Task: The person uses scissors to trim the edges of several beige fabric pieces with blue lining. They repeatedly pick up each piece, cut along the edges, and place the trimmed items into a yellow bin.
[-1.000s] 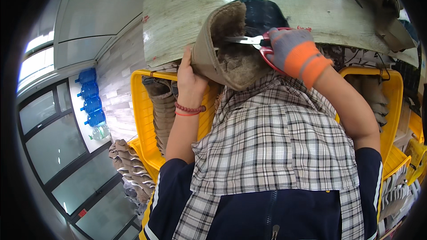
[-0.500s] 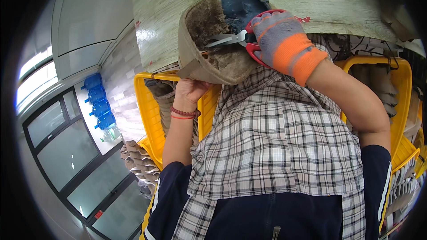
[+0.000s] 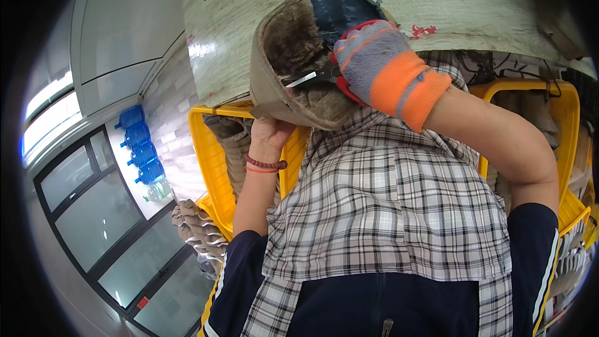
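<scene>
A tan cap with brown fur lining and a dark blue inner crown (image 3: pixel 342 15) is tipped with its inside facing me, at the near edge of the worktable. Bare, with a beaded bracelet, my left hand (image 3: pixel 273 132) grips the cap's lower left edge from below; its fingertips are hidden behind the cap. In a grey and orange knit glove, my right hand (image 3: pixel 377 56) is closed around the red handles of a pair of scissors (image 3: pixel 306 78). The blades point left inside the cap, against the fur lining.
The wood-grain worktable (image 3: pixel 249 9) spans the far side. Below its edge, a yellow basket (image 3: pixel 215 168) with brown pieces stands at left, and another yellow basket (image 3: pixel 566 131) at right. Stacked tan pieces (image 3: pixel 193 224) lie by the left basket. Blue water jugs (image 3: pixel 140 143) line the wall.
My right hand has shifted slightly left and down, turning the scissors so the blades look darker. The cap has dropped a little, with my left hand moving along under it.
</scene>
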`<state>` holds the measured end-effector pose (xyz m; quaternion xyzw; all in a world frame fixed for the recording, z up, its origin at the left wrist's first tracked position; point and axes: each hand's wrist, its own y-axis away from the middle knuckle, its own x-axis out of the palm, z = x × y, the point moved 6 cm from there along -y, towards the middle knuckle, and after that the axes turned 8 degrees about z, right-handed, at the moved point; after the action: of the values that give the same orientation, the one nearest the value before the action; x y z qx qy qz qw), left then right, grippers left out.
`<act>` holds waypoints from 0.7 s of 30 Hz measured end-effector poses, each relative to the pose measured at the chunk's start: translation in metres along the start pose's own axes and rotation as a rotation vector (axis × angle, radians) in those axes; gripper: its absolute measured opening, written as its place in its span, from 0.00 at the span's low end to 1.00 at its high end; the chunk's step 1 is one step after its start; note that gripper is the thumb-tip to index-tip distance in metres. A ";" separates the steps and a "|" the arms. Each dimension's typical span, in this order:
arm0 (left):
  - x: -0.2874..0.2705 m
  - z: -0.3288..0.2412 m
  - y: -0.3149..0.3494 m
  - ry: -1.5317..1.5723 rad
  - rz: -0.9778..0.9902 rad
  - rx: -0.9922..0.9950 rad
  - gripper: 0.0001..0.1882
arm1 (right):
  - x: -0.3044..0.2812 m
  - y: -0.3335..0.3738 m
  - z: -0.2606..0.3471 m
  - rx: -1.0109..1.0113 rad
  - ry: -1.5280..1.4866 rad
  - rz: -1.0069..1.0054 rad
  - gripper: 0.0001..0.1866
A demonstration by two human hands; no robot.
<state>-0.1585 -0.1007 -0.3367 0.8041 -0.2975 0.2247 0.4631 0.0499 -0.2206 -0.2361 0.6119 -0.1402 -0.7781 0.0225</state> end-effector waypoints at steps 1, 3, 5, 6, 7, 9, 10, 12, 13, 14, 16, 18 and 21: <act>-0.006 0.000 -0.001 0.017 0.010 -0.006 0.18 | 0.002 0.000 0.000 0.003 0.015 0.004 0.17; -0.016 0.000 -0.005 -0.050 0.005 -0.018 0.19 | -0.004 -0.002 0.000 0.003 0.042 0.013 0.16; -0.020 0.000 -0.008 -0.082 0.008 -0.036 0.20 | -0.012 0.001 0.001 -0.032 0.058 0.092 0.15; -0.019 0.000 -0.009 -0.081 0.013 -0.048 0.20 | -0.013 0.002 0.002 -0.048 0.066 0.131 0.14; -0.019 0.000 -0.009 -0.080 0.019 -0.060 0.20 | -0.013 0.001 0.001 -0.023 0.088 0.110 0.15; -0.018 0.000 -0.010 -0.079 0.013 -0.051 0.19 | -0.012 0.001 -0.001 0.025 0.129 0.065 0.16; -0.017 0.000 -0.010 -0.078 0.010 -0.046 0.19 | -0.015 0.002 -0.004 0.042 0.142 0.025 0.17; -0.011 -0.001 -0.008 -0.047 0.035 -0.061 0.18 | -0.021 0.008 -0.015 0.072 0.176 -0.055 0.19; -0.008 -0.001 -0.007 -0.032 0.047 -0.069 0.18 | -0.023 0.017 -0.023 0.079 0.096 -0.143 0.17; -0.006 -0.002 -0.008 -0.002 0.041 -0.074 0.17 | -0.024 0.028 -0.035 0.076 0.020 -0.234 0.15; -0.002 -0.003 -0.009 0.056 0.032 -0.086 0.16 | -0.023 0.035 -0.052 0.156 -0.060 -0.174 0.18; -0.014 -0.004 -0.013 0.072 0.039 -0.060 0.23 | -0.026 0.049 -0.058 0.167 -0.155 -0.324 0.18; 0.003 -0.015 -0.013 0.074 0.193 -0.076 0.24 | -0.027 0.075 -0.077 0.267 -0.283 -0.453 0.20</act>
<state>-0.1489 -0.0834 -0.3362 0.7447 -0.3646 0.2866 0.4799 0.1196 -0.3021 -0.2086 0.5105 -0.1030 -0.8157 -0.2520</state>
